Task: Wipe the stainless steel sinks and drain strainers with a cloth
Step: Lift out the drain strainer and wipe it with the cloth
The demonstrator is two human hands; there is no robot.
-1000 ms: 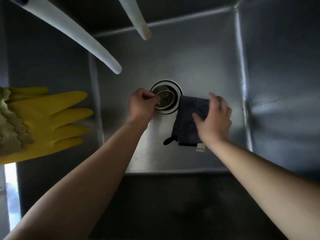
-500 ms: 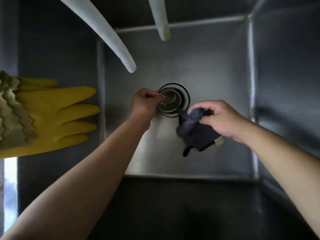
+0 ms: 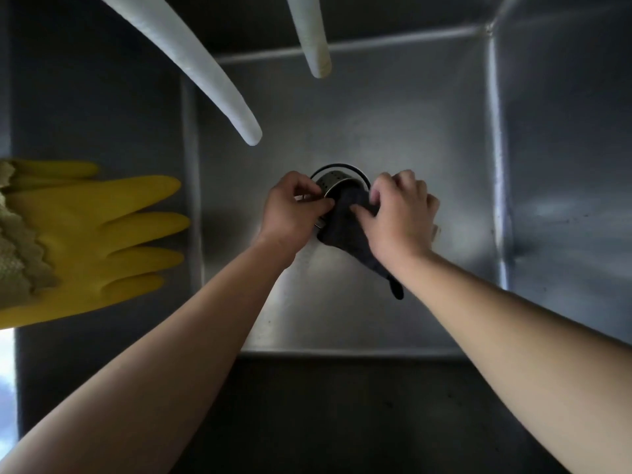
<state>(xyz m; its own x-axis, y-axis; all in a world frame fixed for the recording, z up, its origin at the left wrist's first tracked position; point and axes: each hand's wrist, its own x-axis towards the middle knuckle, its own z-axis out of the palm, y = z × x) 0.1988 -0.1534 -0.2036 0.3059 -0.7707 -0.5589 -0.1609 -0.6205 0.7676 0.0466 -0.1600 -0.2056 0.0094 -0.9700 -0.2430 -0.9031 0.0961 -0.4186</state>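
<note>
1. Left hand (image 3: 290, 213): fingers curled, pinching the rim of the drain strainer (image 3: 330, 182). Strainer is tilted on its side, perforated wall showing, right over the drain opening (image 3: 355, 171) at the middle of the sink floor.
2. Right hand (image 3: 398, 213): fingers bent, grasping the dark cloth (image 3: 349, 222) and pressing it against the strainer's open end. Fingertips are motion-blurred.
3. Cloth is bunched between the two hands, touching the strainer; a tail of it hangs down past the right wrist, ending in a small loop (image 3: 396, 290).
4. Whether the strainer touches the drain ring or is lifted off it: cannot tell.
5. Stainless sink (image 3: 376, 124): deep square basin, both forearms reaching in from the near edge.
6. Two white hoses dangle into the basin from above: long one (image 3: 205, 66) on the left, short one (image 3: 313, 39) near centre. Neither touches the hands.
7. Yellow rubber glove (image 3: 99, 241) drapes over the left sink wall, fingers pointing into the basin, with a greenish cloth (image 3: 13, 254) at its cuff end.
</note>
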